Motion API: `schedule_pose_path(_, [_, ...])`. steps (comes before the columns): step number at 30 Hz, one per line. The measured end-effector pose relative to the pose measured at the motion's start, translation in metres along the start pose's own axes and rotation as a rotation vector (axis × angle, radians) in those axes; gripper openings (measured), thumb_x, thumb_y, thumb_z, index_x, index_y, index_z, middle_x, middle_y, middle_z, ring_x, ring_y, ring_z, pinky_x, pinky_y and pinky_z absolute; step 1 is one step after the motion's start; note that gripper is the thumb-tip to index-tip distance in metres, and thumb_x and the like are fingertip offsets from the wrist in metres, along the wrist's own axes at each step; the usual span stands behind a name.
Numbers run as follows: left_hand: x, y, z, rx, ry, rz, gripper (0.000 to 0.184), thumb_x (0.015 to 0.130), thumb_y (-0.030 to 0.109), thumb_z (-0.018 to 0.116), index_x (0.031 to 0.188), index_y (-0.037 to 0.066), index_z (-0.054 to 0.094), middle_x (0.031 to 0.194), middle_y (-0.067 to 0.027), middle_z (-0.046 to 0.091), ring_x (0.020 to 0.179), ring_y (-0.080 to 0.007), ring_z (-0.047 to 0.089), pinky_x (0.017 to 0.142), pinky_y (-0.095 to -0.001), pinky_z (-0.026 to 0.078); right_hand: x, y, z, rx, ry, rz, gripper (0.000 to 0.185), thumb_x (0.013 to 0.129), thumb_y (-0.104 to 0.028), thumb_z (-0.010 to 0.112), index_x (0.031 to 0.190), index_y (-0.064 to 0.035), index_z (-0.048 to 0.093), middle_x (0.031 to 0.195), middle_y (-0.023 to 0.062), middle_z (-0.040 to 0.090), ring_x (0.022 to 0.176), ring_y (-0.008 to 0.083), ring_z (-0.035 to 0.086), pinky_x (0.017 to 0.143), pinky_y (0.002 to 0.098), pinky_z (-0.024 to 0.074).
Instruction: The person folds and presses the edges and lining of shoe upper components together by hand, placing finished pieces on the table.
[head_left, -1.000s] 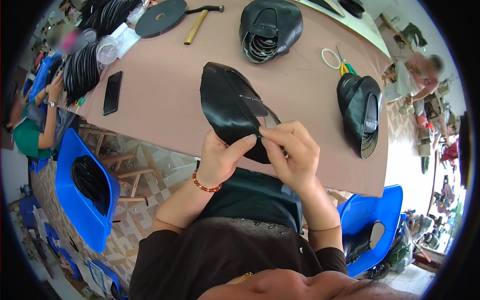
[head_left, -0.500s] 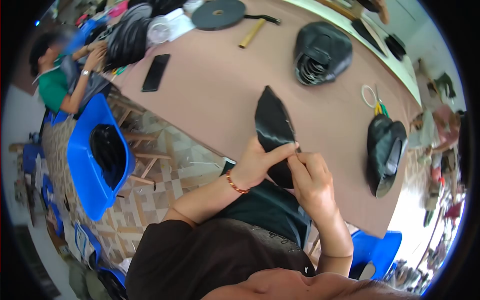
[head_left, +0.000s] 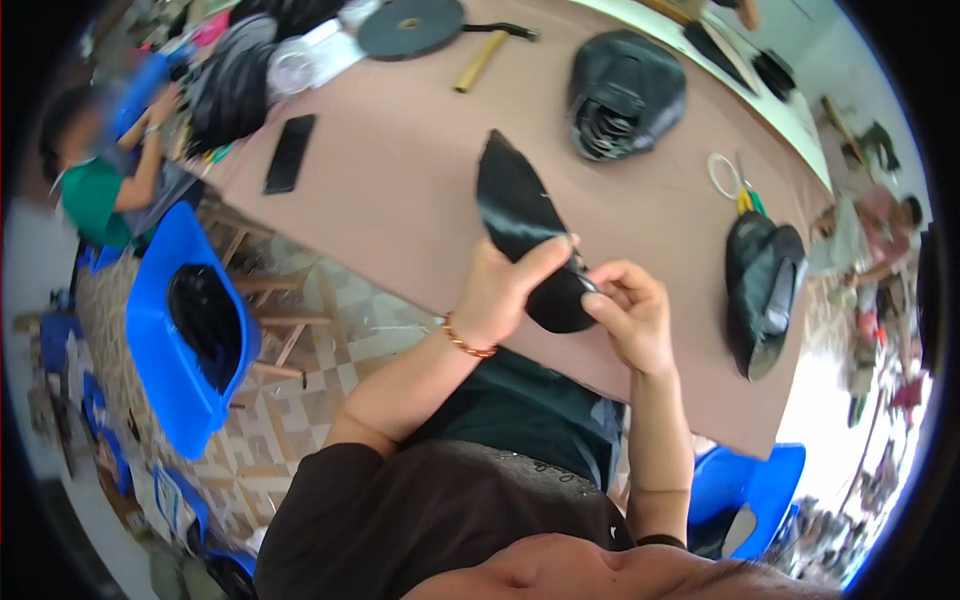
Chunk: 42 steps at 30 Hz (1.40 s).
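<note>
A black leather-like piece (head_left: 520,215), curved and pointed at its far end, is held above the near edge of the table. My left hand (head_left: 505,285) grips its near left side, thumb on top and the other fingers mostly hidden beneath. At the piece's near right end, my right hand (head_left: 630,305) pinches the edge between thumb and forefinger. What the fingertips cover cannot be seen. To the right lies a stack of similar black pieces (head_left: 757,290), and a larger black bundle (head_left: 625,95) sits farther back.
On the brown-covered table (head_left: 390,190) are a phone (head_left: 290,153), a hammer (head_left: 482,62), a grey roll (head_left: 410,27), a white ring (head_left: 722,175) and scissors (head_left: 748,200). Blue bins (head_left: 185,335) stand beside it. One person (head_left: 105,190) is at the left, another (head_left: 880,235) at the right.
The view has shifted. The black piece has turned from its broad open side to a narrower side. My right hand has slid along the edge toward the near end, away from my left thumb.
</note>
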<state>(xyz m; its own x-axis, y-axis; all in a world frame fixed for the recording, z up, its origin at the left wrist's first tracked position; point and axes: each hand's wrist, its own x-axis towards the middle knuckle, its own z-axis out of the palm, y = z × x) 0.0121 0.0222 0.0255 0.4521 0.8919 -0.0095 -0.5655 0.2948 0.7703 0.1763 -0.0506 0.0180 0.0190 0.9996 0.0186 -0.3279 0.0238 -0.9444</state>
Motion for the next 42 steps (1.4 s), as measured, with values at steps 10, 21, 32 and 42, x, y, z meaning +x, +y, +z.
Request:
schedule_pose_path(10, [-0.017, -0.025, -0.015, 0.057, -0.073, -0.032, 0.02, 0.084, -0.007, 0.059, 0.102, 0.001, 0.061, 0.095, -0.002, 0.064, 0.087, -0.0103, 0.061, 0.079, -0.0269, 0.05, -0.019, -0.005, 0.029, -0.927, 0.281, -0.511, 0.022, 0.073, 0.007, 0.07, 0.095, 0.0019, 0.069, 0.082, 0.0079, 0.06, 0.069, 0.0153, 0.059, 0.057, 0.0254, 0.0479])
schedule_pose_path(21, [-0.028, -0.019, -0.021, 0.116, -0.173, -0.063, 0.024, 0.086, -0.002, 0.057, 0.109, 0.001, 0.059, 0.101, -0.0057, 0.064, 0.091, -0.0137, 0.062, 0.082, -0.0289, 0.05, -0.023, -0.02, 0.025, -1.382, -0.092, -0.696, 0.03, 0.065, -0.002, 0.064, 0.093, 0.0053, 0.061, 0.079, 0.0078, 0.052, 0.07, 0.0212, 0.057, 0.056, 0.0315, 0.0502])
schedule_pose_path(32, [0.001, -0.008, -0.012, -0.1, -0.116, -0.098, 0.015, 0.088, 0.006, 0.063, 0.101, 0.005, 0.057, 0.089, -0.004, 0.062, 0.079, -0.0124, 0.062, 0.071, -0.0281, 0.052, -0.005, -0.023, -0.001, 0.04, -0.37, 0.039, 0.049, 0.076, -0.017, 0.08, 0.115, -0.002, 0.054, 0.109, 0.0064, 0.054, 0.098, 0.0151, 0.058, 0.079, 0.0294, 0.0511])
schedule_pose_path(42, [-0.009, 0.007, 0.007, -0.155, -0.241, -0.07, 0.022, 0.085, 0.001, 0.063, 0.105, 0.002, 0.056, 0.1, -0.0056, 0.061, 0.09, -0.0153, 0.061, 0.079, -0.0314, 0.05, -0.008, -0.012, 0.002, -0.061, -0.09, -0.131, 0.013, 0.085, 0.003, 0.066, 0.097, -0.0009, 0.065, 0.086, -0.0003, 0.062, 0.078, 0.005, 0.058, 0.065, 0.0212, 0.0486])
